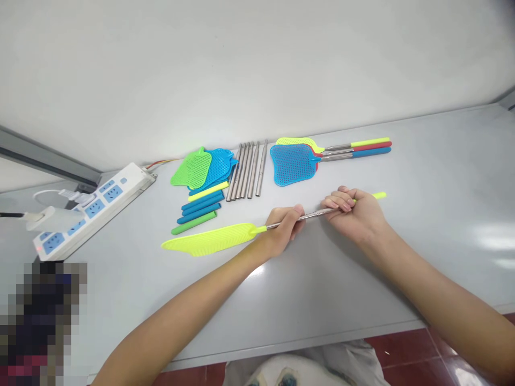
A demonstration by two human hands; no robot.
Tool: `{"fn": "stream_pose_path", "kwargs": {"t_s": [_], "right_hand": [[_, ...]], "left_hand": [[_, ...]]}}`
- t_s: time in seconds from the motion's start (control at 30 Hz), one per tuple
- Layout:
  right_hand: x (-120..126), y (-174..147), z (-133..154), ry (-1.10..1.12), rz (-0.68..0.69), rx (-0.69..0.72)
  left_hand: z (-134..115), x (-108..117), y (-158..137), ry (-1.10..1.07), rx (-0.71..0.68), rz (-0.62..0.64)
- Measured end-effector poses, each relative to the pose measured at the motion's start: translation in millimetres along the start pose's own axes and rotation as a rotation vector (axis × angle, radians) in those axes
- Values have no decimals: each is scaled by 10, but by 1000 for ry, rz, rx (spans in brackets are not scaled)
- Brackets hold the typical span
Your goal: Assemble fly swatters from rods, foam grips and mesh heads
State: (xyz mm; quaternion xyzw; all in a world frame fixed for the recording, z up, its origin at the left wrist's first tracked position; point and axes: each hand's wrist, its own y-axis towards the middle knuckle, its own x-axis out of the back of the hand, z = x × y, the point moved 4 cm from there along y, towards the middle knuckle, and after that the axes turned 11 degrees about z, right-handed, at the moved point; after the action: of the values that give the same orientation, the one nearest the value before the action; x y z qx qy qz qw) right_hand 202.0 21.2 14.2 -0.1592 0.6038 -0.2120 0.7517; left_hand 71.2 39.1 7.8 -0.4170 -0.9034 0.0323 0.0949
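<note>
A yellow fly swatter (213,239) with a metal rod lies across both hands above the table, its flat head pointing left. My left hand (282,228) is closed around the rod near the head. Farther right, my right hand (354,212) wraps the swatter where the rod meets the yellow grip, whose end sticks out beyond the hand. Behind the hands lie assembled swatters, with a blue swatter (294,165) on top of a red and a yellow one. Loose metal rods (246,171) rest side by side to their left.
Loose swatter heads, a green one (192,169) over blue ones (217,169), lie at the back. Several coloured grip sleeves (203,202) are lined up in front. A white power strip (94,212) with plugs and cables stands left on the grey table (306,311). A wall rises behind.
</note>
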Motion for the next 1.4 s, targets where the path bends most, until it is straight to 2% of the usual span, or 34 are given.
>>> {"fn": "stream_pose_path", "kwargs": {"t_s": [0.23,0.67,1.4], "right_hand": [[7,6,12,-33,-1,-8],[-4,-4,-28,34,-5,-69],[37,28,-25,41,-6,-97]], "left_hand": [[-5,17,-6,-11,-3,-29],[-11,31,-8,-16,-57,12],[-5,8,-6,49,5,-12]]}}
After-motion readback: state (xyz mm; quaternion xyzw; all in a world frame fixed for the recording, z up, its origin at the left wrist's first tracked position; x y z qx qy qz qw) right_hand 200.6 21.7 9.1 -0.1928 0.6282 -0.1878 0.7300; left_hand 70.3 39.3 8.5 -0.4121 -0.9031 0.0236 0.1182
